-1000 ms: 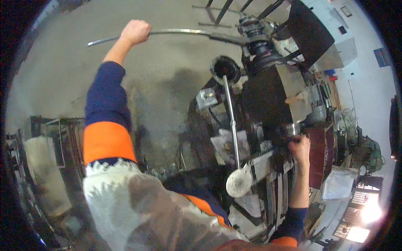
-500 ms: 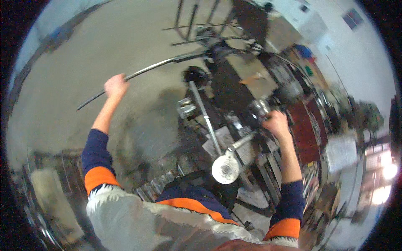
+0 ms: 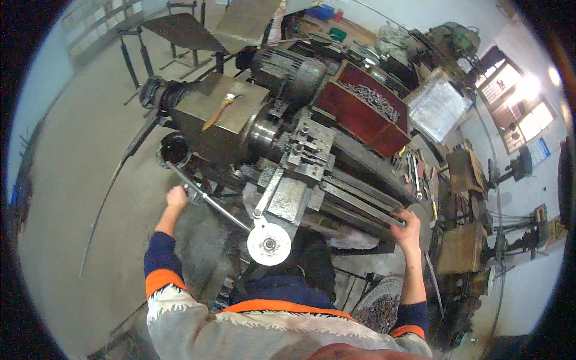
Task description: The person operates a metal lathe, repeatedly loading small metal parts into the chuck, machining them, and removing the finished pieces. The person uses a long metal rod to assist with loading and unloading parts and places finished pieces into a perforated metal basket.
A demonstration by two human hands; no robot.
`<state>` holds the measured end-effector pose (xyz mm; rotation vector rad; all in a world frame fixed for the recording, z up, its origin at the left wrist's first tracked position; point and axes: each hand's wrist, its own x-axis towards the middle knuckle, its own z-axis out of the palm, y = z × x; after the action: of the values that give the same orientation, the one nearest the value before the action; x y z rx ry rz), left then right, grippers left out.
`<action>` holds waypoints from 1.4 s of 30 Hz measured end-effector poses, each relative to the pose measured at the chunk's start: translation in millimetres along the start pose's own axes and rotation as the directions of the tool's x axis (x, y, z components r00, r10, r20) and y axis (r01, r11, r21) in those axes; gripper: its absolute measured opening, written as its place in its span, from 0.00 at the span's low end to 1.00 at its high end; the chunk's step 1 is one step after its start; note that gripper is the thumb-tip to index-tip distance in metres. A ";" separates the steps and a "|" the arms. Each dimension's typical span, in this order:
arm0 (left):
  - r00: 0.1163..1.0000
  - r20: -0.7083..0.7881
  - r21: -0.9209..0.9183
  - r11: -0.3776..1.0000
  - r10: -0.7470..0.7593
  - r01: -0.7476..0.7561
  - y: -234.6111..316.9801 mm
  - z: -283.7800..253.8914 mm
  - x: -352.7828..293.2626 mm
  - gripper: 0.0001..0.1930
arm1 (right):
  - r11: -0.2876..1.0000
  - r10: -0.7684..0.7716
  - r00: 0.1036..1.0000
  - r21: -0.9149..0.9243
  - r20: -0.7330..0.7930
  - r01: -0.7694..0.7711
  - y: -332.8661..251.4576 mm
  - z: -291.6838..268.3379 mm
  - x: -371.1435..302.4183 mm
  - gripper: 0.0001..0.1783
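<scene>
A small metal lathe fills the middle, its box-shaped headstock (image 3: 201,114) and bright chuck (image 3: 264,135) beside the tool post (image 3: 309,153). My left hand (image 3: 177,197) is curled at a metal fitting below the headstock, by a long silvery lever (image 3: 219,210); exactly what its fingers grip is hidden. My right hand (image 3: 408,230) is closed at the far right end of the lathe bed, in front of a grey disc (image 3: 423,223); its hold is unclear. A long thin bar (image 3: 108,198) slants from the headstock's left end, touched by neither hand. A white round dial (image 3: 269,244) faces me.
A wooden-handled brush (image 3: 219,112) lies on the headstock. Behind the bed stand a motor (image 3: 288,72) and a dark red tray (image 3: 360,114) with small metal pieces. Wrenches (image 3: 416,171) lie at right. A basket (image 3: 379,303) of metal parts is by my right forearm.
My left hand has let go of the long bar and moved down to the front of the lathe. My right hand has gone to the bed's right end. The view has turned right.
</scene>
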<state>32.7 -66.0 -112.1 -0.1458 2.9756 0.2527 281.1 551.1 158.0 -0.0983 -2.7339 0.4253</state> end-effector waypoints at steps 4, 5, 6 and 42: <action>0.999 -0.034 0.080 0.996 -0.031 0.034 -4.2 -25.0 16.5 0.15 | 0.915 0.394 0.919 -0.093 -0.009 -0.393 53.7 -29.7 -67.1 0.17; 0.988 -0.101 0.016 0.993 -0.113 0.116 -8.8 -23.9 23.6 0.15 | 0.894 0.427 0.903 -0.129 -0.037 -0.428 69.7 -31.8 -78.2 0.18; 0.984 -0.073 -0.011 0.987 -0.161 0.160 -8.3 -24.2 18.9 0.15 | 0.866 0.491 0.871 -0.107 -0.005 -0.489 83.5 -37.9 -86.6 0.18; 0.839 -0.049 -0.996 -0.040 -0.543 -0.084 88.1 -80.2 9.5 0.10 | 0.229 0.888 0.373 -0.443 -0.270 -0.867 149.8 -19.1 -280.4 0.19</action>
<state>2.3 5.6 -21.4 -0.9969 2.1566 2.6074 550.3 664.4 31.1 -1.9002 -2.4170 -0.1168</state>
